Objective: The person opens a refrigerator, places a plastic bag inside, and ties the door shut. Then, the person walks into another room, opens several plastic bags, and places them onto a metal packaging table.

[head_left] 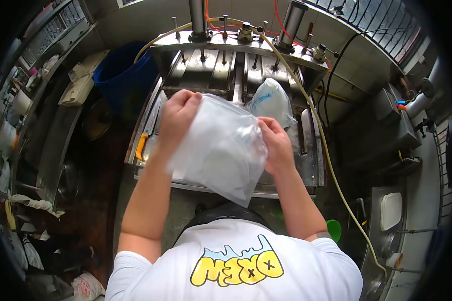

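A clear plastic bag (pixel 213 148) hangs between my two hands, in front of a metal press (pixel 206 70). My left hand (pixel 180 114) is closed on the bag's upper left corner, with the fingers curled in. At the right edge of the bag, my right hand (pixel 277 144) pinches the plastic between thumb and fingers. Behind my right hand, a plump white bag with blue print (pixel 271 103) rests on the metal bed of the press. A knife with an orange handle (pixel 141 146) lies at the bed's left side, near my left forearm.
A blue barrel (pixel 123 72) stands left of the press. The yellowish hose (pixel 319 125) arcs over the press and down its right side. Metal cylinders (pixel 198 20) rise at the back. A green basin (pixel 333 230) is low on the right, near a metal counter (pixel 376 200).
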The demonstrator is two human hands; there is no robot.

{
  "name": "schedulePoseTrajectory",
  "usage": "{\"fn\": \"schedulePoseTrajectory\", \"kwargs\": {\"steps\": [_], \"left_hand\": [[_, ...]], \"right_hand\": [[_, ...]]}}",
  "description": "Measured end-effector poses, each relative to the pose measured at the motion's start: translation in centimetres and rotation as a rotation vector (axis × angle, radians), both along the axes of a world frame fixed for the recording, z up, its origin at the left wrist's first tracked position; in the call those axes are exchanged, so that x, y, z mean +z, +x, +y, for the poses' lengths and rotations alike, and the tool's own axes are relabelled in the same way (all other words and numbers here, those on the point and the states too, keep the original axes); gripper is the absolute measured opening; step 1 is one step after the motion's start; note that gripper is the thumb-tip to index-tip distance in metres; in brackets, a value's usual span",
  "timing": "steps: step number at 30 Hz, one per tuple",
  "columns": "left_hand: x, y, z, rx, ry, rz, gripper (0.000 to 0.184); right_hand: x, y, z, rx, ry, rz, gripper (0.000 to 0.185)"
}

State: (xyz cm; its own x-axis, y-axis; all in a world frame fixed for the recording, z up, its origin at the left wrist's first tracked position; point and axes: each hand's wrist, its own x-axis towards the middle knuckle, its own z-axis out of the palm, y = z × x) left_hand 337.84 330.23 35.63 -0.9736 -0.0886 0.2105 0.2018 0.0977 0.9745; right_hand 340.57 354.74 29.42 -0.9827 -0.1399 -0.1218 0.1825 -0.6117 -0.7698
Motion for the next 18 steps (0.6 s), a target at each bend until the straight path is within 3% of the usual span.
{"fn": "schedulePoseTrajectory", "kwargs": {"steps": [2,5,7,8,11,13,14,15,16,18], "left_hand": [[-9.7,-5.6,-1.0,0.046,-0.08,-0.022,0.021],[-30.2,-9.2,-2.0,0.084,-0.26,-0.193,0.018],[-31.0,-6.6,-0.4,0.145,0.004,-0.375,0.021],[-30.2,-6.9,-0.7,0.14,0.01,-0.372,0.021],[-24.2,-3.9,-3.0,-0.101,0.089,-0.657,0.017],[-22.2,-2.9,-5.2,-0.077,0.379,-0.673,0.042],[-22.4,-2.3,-6.4,-0.071,0.394,-0.679,0.042],[-23.0,-1.3,-7.6,-0.13,0.264,-0.556,0.058],[-23.2,-0.4,-8.4,-0.186,0.133,-0.431,0.075],[-20.8,1.2,-8.4,-0.247,-0.38,-0.097,0.093]], "right_hand": [[-6.1,-4.1,-0.8,-0.141,0.188,0.017,0.016],[-23.9,-9.7,1.0,-0.044,0.735,-0.024,0.018],[-22.9,-8.0,0.0,-0.06,0.623,-0.051,0.019],[-21.8,-7.5,-0.5,-0.063,0.504,-0.08,0.02],[-17.3,-4.3,-0.8,-0.158,0.316,-0.144,0.021],[-17.0,-2.5,0.6,-0.245,0.306,-0.149,0.028],[-18.5,-1.2,2.6,-0.209,0.499,0.023,0.04],[-19.6,0.1,3.9,-0.166,0.686,0.193,0.053],[-19.3,1.2,4.1,-0.152,0.694,0.184,0.053],[-16.2,2.8,3.6,0.1,0.771,0.319,0.079]]}}
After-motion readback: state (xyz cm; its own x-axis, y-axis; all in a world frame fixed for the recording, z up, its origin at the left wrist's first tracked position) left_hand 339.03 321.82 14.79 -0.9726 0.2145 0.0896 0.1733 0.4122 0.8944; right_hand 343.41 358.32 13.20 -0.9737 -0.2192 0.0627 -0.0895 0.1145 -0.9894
